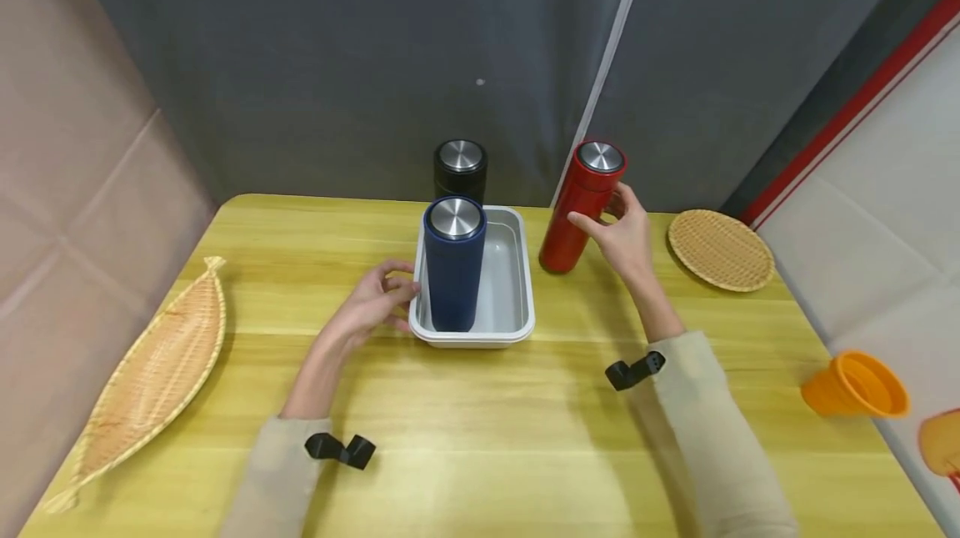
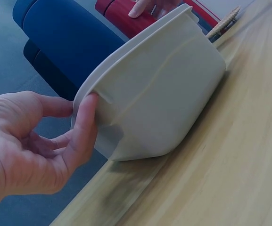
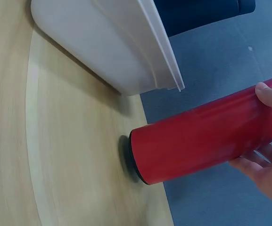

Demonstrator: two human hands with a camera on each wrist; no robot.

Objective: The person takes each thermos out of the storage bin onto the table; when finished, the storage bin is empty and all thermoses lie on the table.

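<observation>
My left hand [image 1: 378, 298] pinches the near-left rim of a white plastic bin [image 1: 517, 332] between thumb and fingers. Upright inside that bin stands a navy blue thermos [image 1: 455, 271] with a silver-topped lid. Behind it rises a black thermos [image 1: 460, 179]; its lower part is hidden, so I cannot tell where its base rests. To the right of the bin, my right hand [image 1: 624, 236] grips a red thermos [image 1: 570, 217] by its upper body. In the right wrist view the base of the red thermos [image 3: 206, 134] is close over the table, with a shadow beneath.
A long boat-shaped woven basket [image 1: 161, 371] lies at the table's left. On the right are a round woven tray [image 1: 720, 250] and an orange cup [image 1: 855, 385] tipped on its side. A grey curtain [image 1: 337, 71] hangs behind the wooden table [image 1: 480, 438].
</observation>
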